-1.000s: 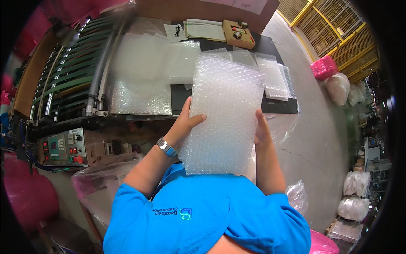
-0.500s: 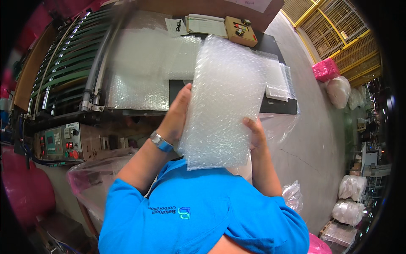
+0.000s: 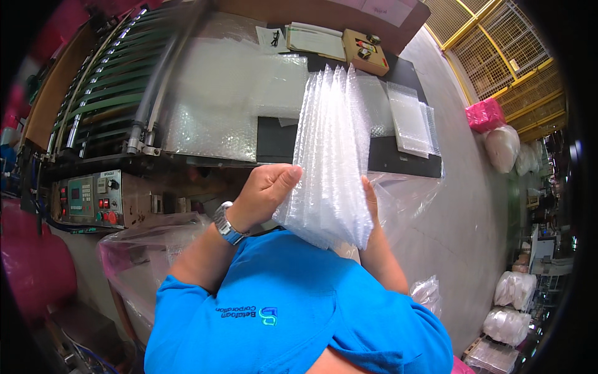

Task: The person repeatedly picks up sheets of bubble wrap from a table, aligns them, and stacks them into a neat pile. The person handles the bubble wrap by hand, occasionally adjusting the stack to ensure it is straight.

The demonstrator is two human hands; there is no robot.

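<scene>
I hold a stack of several clear bubble-wrap bags (image 3: 330,156) upright in front of my chest, turned edge-on so the layers fan apart at the top. My left hand (image 3: 265,190) grips its left side with curled fingers; a metal watch sits on that wrist. On the stack's right edge lies my right hand (image 3: 372,202), mostly hidden behind the bags. Below them is my blue shirt (image 3: 293,305).
A machine with green rollers (image 3: 106,106) feeds bubble-wrap sheet (image 3: 212,93) onto a black table (image 3: 398,165). Its control panel (image 3: 87,199) with red buttons is at left. More bags (image 3: 411,118), a cardboard box (image 3: 364,53), a clear plastic sack (image 3: 405,193) and pink and white bundles (image 3: 492,124) lie around.
The stack faced me flat before; now it is rotated edge-on and fanned. My left hand has slid down and curled round its left side.
</scene>
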